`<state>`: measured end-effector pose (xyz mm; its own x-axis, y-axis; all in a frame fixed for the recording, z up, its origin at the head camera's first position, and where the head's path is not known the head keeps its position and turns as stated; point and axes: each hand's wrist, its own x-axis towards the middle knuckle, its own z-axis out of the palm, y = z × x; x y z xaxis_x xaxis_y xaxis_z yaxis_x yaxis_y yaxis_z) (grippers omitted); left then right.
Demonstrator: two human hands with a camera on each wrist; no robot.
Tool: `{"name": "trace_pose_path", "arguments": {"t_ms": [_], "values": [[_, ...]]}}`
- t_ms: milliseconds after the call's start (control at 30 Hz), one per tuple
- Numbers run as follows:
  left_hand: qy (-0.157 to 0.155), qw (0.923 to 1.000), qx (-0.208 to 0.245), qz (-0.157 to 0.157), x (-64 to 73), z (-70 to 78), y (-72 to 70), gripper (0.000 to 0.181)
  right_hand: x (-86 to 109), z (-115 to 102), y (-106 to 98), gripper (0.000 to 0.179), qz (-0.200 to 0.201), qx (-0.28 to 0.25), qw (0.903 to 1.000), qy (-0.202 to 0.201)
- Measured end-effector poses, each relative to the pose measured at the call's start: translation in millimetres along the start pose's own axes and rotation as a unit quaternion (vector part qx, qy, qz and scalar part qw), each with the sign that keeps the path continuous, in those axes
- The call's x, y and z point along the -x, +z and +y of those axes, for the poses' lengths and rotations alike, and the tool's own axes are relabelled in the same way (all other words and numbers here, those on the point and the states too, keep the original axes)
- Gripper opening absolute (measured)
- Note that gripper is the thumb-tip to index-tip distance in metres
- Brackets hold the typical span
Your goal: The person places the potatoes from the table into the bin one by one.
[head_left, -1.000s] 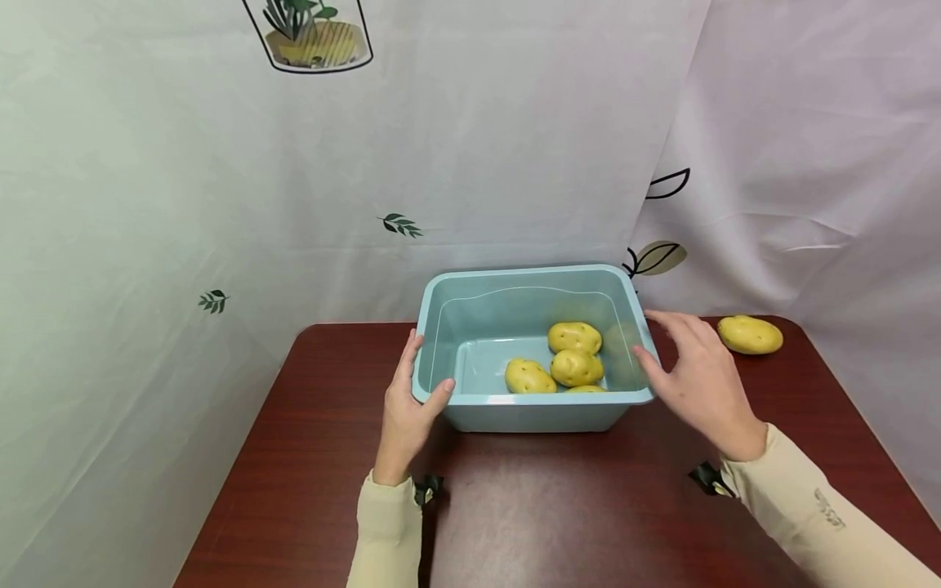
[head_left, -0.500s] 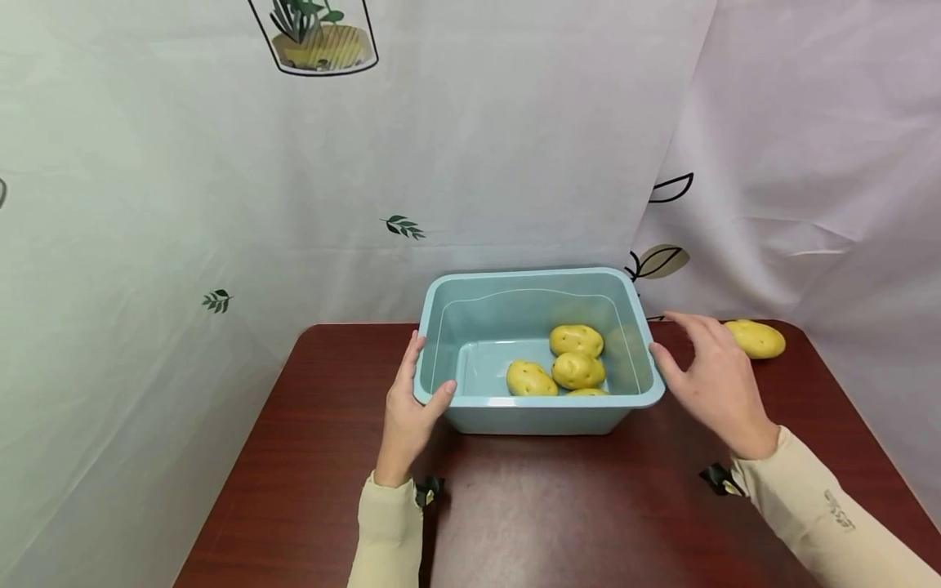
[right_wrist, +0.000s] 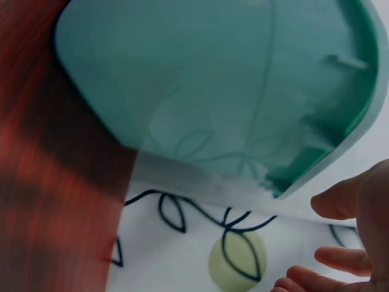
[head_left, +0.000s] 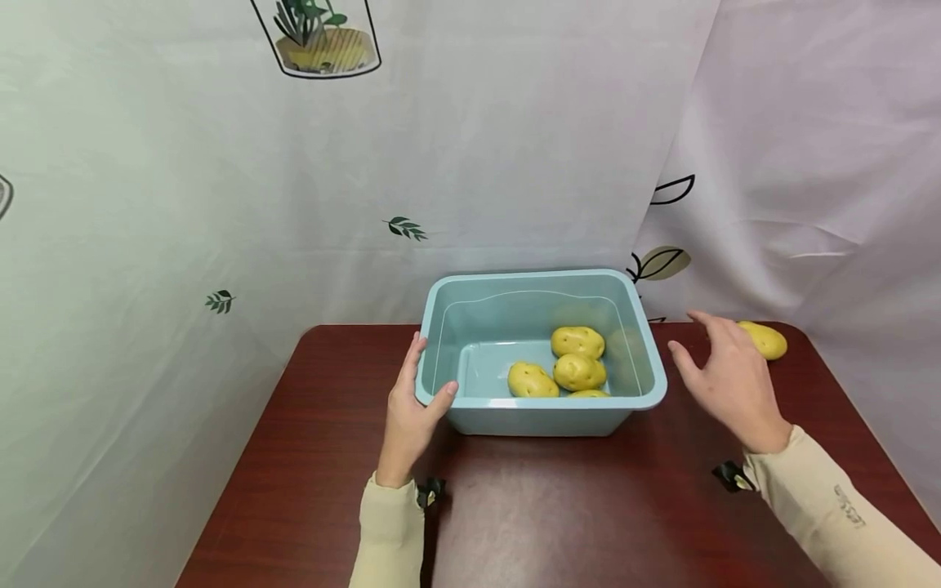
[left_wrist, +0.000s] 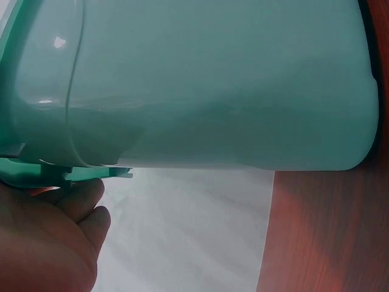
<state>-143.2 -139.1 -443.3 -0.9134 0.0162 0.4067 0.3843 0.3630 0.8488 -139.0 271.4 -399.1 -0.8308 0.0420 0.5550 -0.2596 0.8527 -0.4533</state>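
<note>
A light blue plastic bin (head_left: pixel 529 419) stands on the table with several yellow potatoes in it, among them a back potato (head_left: pixel 577 342), a middle potato (head_left: pixel 580 372) and a left one (head_left: pixel 532 380). Another is mostly hidden behind the front rim. My left hand (head_left: pixel 408 418) grips the bin's left front corner, thumb over the rim and fingers along the outside; the left wrist view shows its fingers (left_wrist: pixel 91 201) up at the lip. To the bin's right, apart from it, my right hand (head_left: pixel 735 385) is spread with nothing in it. Behind that hand lies a single potato (head_left: pixel 764 340), partly covered.
The dark red-brown table (head_left: pixel 559 514) ends just behind the bin. A pale cloth backdrop (head_left: pixel 515 147) with printed leaves hangs close behind it and along the sides.
My right hand has come off the bin's right rim and moved right, now overlapping the lone potato in the head view. The left hand and the bin have stayed in place.
</note>
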Motion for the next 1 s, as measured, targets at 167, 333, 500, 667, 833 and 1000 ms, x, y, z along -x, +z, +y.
{"name": "trace_pose_path", "arguments": {"t_ms": [167,333,500,667,833,1000], "values": [[0.003,1.0,-0.004,0.0,0.2,0.2,-0.5,0.076,-0.7,10,1,0.051,-0.011,0.01,0.9996,0.023],[0.001,1.0,-0.004,0.003,0.5,-0.6,-0.5,0.077,1.0,21,2,0.05,-0.01,0.014,0.9991,0.04],[0.0,1.0,-0.006,0.0,0.1,-0.9,0.1,0.076,2.8,37,4,0.05,-0.009,0.022,0.9981,0.057],[0.003,1.0,-0.005,0.002,0.0,-1.2,1.0,0.075,3.2,57,6,0.052,-0.02,0.028,0.9954,0.09],[0.003,1.0,-0.002,0.005,0.7,-2.7,1.1,0.076,5.4,73,7,0.051,-0.02,0.032,0.9918,0.122],[0.0,1.0,0.0,0.005,0.2,-2.2,1.4,0.076,6.4,82,5,0.051,-0.031,0.045,0.9879,0.145]]}}
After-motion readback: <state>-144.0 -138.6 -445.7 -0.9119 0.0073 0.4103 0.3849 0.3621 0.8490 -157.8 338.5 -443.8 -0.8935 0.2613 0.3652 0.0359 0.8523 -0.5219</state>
